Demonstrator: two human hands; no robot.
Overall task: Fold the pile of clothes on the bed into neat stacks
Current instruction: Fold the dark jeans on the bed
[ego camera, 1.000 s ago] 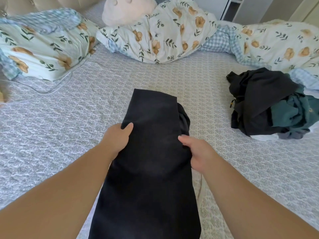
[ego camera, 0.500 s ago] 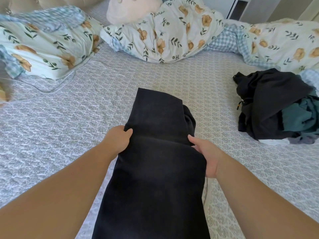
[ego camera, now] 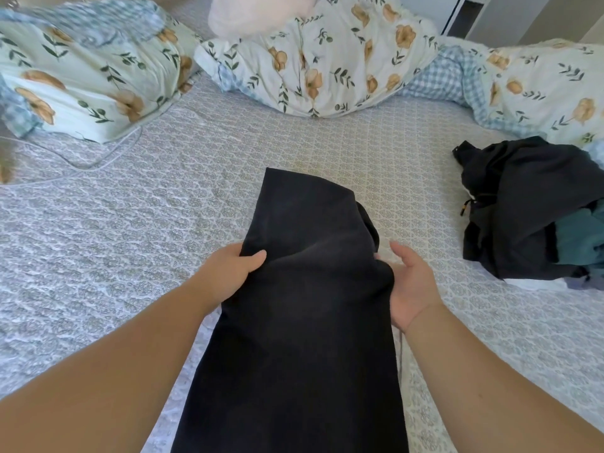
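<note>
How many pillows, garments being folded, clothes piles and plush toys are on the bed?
Floral pillows: 2
Black garment in hand: 1
Clothes pile: 1
Pink plush: 1
Total: 5

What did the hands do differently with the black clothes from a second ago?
The right hand let go: it pinched the right edge of the black garment before, and now lies open, palm up, beside that edge. The left hand kept its grip on the left edge, thumb on top. The garment stayed stretched out on the bed, and the dark pile of clothes on the right was not touched.
</note>
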